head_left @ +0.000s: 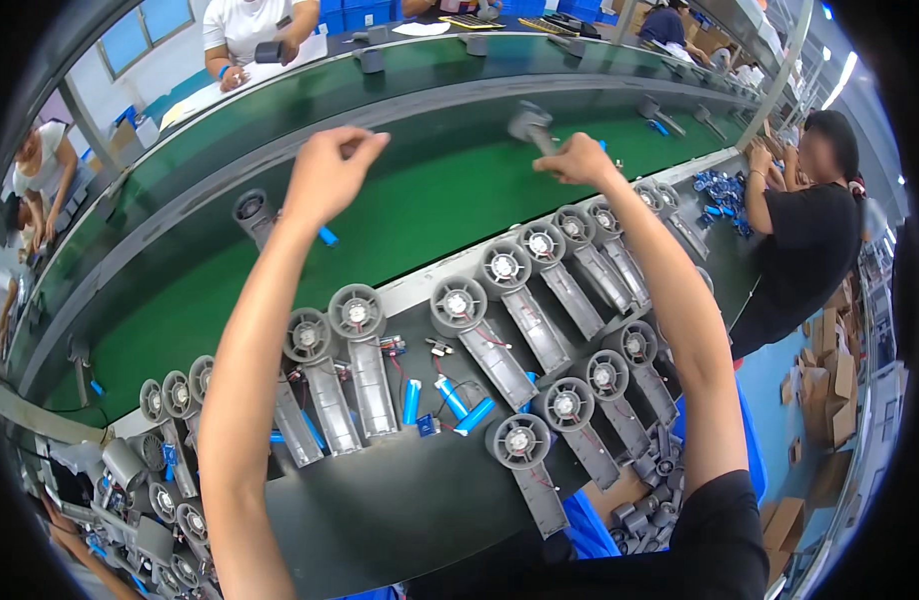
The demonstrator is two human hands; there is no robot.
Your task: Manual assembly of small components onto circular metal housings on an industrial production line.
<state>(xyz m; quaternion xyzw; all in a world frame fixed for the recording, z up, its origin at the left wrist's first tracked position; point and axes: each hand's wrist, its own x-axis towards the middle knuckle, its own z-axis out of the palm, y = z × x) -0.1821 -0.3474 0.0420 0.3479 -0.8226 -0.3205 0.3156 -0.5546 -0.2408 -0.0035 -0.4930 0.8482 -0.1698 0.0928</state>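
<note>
Both our hands reach out over the green conveyor belt (420, 215).

Our right hand (577, 160) grips a grey handheld fan (530, 125) above the belt; our left hand (330, 175) is pinched shut, on what we cannot tell. Nearer us, rows of open fan halves (490, 335) and blue battery cells (450, 398) lie on the dark bench (400, 500).

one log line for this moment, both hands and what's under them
left hand: raised over green belt, pinched shut | right hand: holds grey fan unit | dark table: fan units, blue cells
</note>
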